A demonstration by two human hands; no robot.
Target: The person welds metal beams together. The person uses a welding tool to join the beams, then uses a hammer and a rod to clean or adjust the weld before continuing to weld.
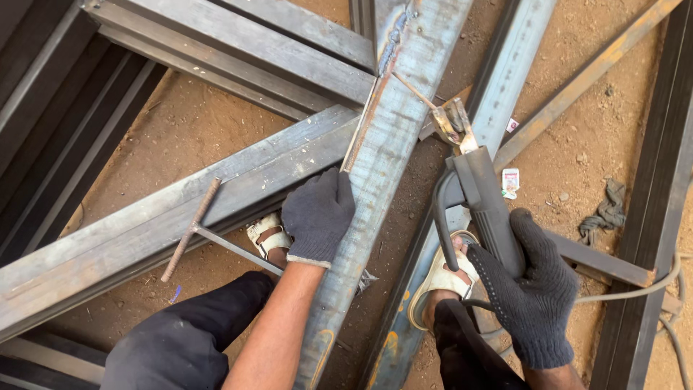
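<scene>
My left hand (317, 213), in a dark knit glove, presses flat on the joint where a grey steel tube (144, 227) meets a long bluish steel tube (382, 144). My right hand (530, 289), also gloved, grips a dark welding electrode holder (482, 198). Its metal jaws (451, 123) clamp a thin electrode rod (413, 90) whose tip touches the seam near the top of the bluish tube. My sandalled feet (440, 278) rest on the dirt between the tubes.
More steel tubes (238, 43) cross at the top, and a rusty angle bar (577, 79) runs diagonally at right. A chipping hammer with a ribbed handle (191, 231) lies on the grey tube. A grey cable (635, 289) and a rag (610, 209) lie on the dirt.
</scene>
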